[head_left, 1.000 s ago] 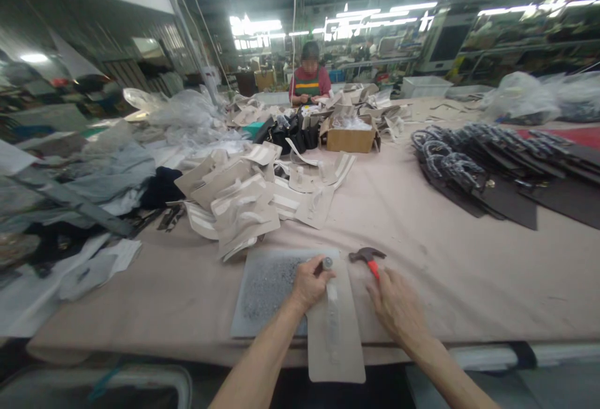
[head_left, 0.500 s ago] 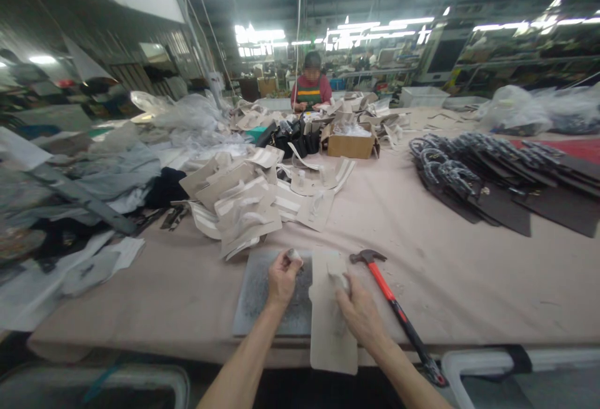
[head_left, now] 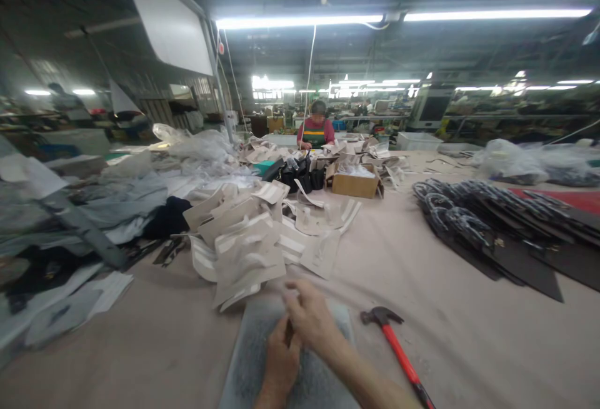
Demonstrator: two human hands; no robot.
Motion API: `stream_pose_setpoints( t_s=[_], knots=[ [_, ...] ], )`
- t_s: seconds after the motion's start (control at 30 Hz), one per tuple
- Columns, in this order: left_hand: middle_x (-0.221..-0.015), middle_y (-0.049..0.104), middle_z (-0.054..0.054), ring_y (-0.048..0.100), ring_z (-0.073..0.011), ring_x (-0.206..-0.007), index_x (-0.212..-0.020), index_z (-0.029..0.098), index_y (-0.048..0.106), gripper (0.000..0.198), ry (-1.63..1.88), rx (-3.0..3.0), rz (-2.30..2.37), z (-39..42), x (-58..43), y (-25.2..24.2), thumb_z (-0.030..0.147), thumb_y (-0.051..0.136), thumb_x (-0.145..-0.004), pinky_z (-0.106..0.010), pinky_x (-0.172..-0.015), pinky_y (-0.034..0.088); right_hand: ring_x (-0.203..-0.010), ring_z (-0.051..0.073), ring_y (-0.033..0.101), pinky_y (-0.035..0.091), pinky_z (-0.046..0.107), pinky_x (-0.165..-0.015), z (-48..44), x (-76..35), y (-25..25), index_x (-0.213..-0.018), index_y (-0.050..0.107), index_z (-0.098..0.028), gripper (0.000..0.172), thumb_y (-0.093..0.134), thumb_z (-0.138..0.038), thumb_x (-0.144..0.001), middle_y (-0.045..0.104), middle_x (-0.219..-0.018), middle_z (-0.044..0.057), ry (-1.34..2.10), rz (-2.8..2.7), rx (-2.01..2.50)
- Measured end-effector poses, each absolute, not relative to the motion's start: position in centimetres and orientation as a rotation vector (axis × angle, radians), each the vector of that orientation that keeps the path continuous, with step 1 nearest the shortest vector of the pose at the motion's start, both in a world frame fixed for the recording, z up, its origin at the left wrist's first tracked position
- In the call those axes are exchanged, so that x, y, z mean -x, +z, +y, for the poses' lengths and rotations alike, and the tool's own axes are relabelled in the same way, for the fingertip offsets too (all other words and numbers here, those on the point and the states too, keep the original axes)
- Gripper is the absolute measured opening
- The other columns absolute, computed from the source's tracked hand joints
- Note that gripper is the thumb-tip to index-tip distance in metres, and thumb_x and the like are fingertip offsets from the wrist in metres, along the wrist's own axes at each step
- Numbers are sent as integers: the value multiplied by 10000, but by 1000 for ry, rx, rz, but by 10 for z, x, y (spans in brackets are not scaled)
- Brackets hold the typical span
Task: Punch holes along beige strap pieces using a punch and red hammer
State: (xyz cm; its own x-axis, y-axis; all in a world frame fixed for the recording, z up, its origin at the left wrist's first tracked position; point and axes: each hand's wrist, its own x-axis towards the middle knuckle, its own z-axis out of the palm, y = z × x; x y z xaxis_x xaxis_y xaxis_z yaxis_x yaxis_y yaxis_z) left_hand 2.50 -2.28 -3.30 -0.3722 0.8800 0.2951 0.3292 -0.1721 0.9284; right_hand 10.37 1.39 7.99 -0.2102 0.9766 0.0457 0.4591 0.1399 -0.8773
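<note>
Both my hands meet low in the middle over a grey speckled pad point(head_left: 246, 359) on the table. My left hand point(head_left: 280, 362) is closed around a small dark tool point(head_left: 289, 333) that pokes out between the hands. My right hand point(head_left: 312, 318) lies just above and against it. Its fingers are curled at the tool's top, and what they pinch is hidden. A hammer point(head_left: 398, 348) with a red handle lies on the cloth to the right of my right forearm, with no hand on it.
A heap of beige cut pieces point(head_left: 244, 243) lies just beyond the pad. Dark straps and panels point(head_left: 487, 221) cover the right side. Grey fabric and plastic point(head_left: 94, 202) pile up on the left. A cardboard box point(head_left: 354, 184) stands farther back, with a seated person point(head_left: 316, 131) behind it.
The view has tilted up. My right hand, off the hammer since a second ago, has moved left from the beige piece to join my left hand over the pad. The hammer lies still.
</note>
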Motion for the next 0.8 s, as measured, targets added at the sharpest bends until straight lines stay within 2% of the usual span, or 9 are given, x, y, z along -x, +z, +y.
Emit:
stream_pose_setpoints(
  t_s=[0.1, 0.17, 0.37, 0.47, 0.53, 0.6, 0.73, 0.8],
  knots=[
    [-802, 741, -74, 710, -246, -753, -952, 153, 734, 398, 1469, -1296, 1493, -22, -24, -34, 534, 648, -875, -295, -671, 586, -1218, 309, 587, 426, 430, -1075, 94, -146, 70, -1289, 627, -35, 528, 487, -287, -847, 646, -1265, 214, 919, -1675, 1581],
    [-862, 755, -95, 714, -256, -797, -1011, 133, 726, 441, 1419, -1236, 1461, -21, -25, -37, 542, 662, -859, -287, -695, 580, -1282, 330, 542, 394, 438, -1106, 137, -164, 55, -1369, 545, 23, 617, 502, -260, -823, 585, -1341, 259, 878, -1627, 1679],
    [-866, 753, -101, 710, -237, -783, -1096, 116, 715, 518, 1367, -1225, 1467, -22, -23, -45, 570, 682, -848, -256, -710, 569, -1424, 282, 392, 313, 373, -1171, 203, -169, 18, -1552, 299, -48, 838, 577, -304, -804, 426, -1528, 196, 791, -1586, 1774],
    [-824, 738, -87, 697, -221, -739, -1085, 119, 720, 505, 1375, -1242, 1469, -23, -22, -48, 566, 684, -853, -240, -684, 562, -1412, 306, 407, 327, 401, -1160, 222, -164, 15, -1581, 223, -65, 896, 609, -330, -817, 409, -1537, 208, 763, -1579, 1800],
    [-826, 735, -84, 691, -214, -733, -1073, 123, 722, 480, 1383, -1258, 1462, -23, -22, -48, 552, 677, -863, -233, -677, 560, -1358, 324, 474, 361, 414, -1129, 233, -162, 18, -1570, 251, -56, 864, 615, -294, -823, 481, -1474, 230, 755, -1565, 1824],
    [-833, 735, -80, 691, -210, -736, -1052, 128, 725, 445, 1389, -1261, 1460, -22, -23, -47, 530, 671, -869, -228, -674, 559, -1288, 319, 541, 402, 408, -1085, 242, -161, 25, -1521, 353, -46, 763, 606, -234, -826, 563, -1380, 236, 754, -1542, 1853],
    [-805, 726, -60, 685, -201, -724, -1005, 139, 724, 356, 1405, -1238, 1484, -21, -24, -38, 457, 690, -846, -226, -660, 554, -1145, 273, 629, 475, 403, -993, 242, -169, 47, -1322, 571, -72, 504, 599, -197, -834, 662, -1233, 182, 751, -1513, 1890],
    [-799, 726, -53, 678, -196, -713, -987, 144, 722, 309, 1409, -1235, 1488, -21, -23, -34, 410, 696, -831, -228, -648, 546, -1092, 263, 649, 496, 357, -941, 228, -178, 57, -1246, 628, -87, 446, 588, -196, -815, 694, -1170, 155, 747, -1539, 1869]
  ],
)
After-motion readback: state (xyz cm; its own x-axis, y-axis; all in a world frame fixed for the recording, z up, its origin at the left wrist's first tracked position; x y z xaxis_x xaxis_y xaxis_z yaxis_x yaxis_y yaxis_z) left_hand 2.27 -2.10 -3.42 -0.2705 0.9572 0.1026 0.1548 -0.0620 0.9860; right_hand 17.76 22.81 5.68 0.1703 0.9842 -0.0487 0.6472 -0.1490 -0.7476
